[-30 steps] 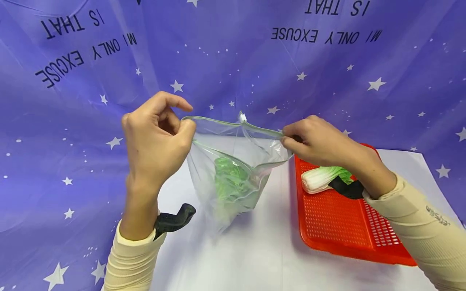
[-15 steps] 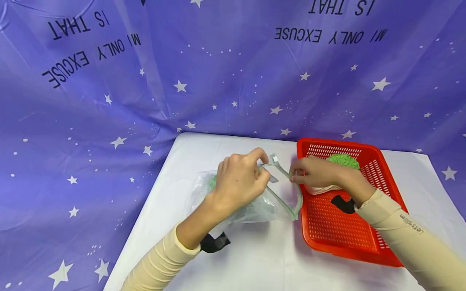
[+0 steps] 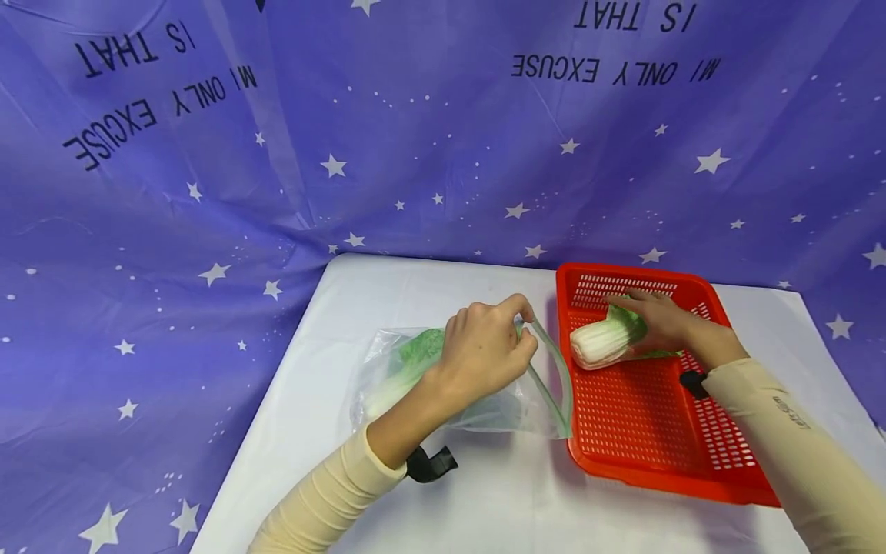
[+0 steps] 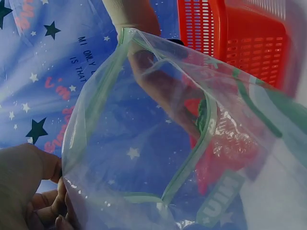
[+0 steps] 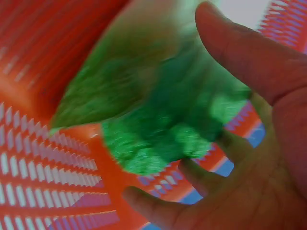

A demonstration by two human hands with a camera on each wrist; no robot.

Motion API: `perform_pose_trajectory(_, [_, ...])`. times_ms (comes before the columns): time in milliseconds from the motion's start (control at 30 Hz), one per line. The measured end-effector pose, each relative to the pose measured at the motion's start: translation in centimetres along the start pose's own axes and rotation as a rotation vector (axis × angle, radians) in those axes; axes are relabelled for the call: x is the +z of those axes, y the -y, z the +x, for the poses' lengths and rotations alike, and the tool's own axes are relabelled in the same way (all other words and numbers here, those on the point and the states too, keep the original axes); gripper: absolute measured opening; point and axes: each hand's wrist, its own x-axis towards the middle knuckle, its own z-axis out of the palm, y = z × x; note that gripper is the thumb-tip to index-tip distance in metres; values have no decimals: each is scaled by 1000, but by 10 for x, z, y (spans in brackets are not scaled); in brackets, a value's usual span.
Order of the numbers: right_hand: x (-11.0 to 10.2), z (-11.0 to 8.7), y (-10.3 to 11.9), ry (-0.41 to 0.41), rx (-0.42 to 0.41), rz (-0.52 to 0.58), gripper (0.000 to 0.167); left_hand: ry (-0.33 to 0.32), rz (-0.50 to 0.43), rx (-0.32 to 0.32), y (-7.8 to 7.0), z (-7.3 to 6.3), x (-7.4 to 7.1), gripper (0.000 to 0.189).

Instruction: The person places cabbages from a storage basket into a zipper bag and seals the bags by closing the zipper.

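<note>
Left hand pinches the rim of a clear bag on the bench.
The right hand, thumb and fingers spread, is around the leafy end of a cabbage in a red basket beside the bag; contact is hard to tell in the blurred wrist view. A second cabbage lies inside the bag.

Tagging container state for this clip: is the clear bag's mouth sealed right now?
No, in the left wrist view the clear bag gapes wide between its green-edged rims.
</note>
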Motion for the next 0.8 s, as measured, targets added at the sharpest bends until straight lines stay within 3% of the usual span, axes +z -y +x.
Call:
perform_pose_trajectory(233, [17,5,-12,51,32,22,96,9,-12,7,0,-5,1,17])
perform_pose_trajectory(433, [31,4,-14,93,114,4,94,18,-26,4,2,-9,3,17])
perform_pose_trajectory(600, [33,1,-14,50,95,-74,84,27,-31,-7,4,-11,4,16])
perform_pose_trajectory(800, [21,-5,-5,-9,114,-154,80,22,-34,-13,8,-11,4,17])
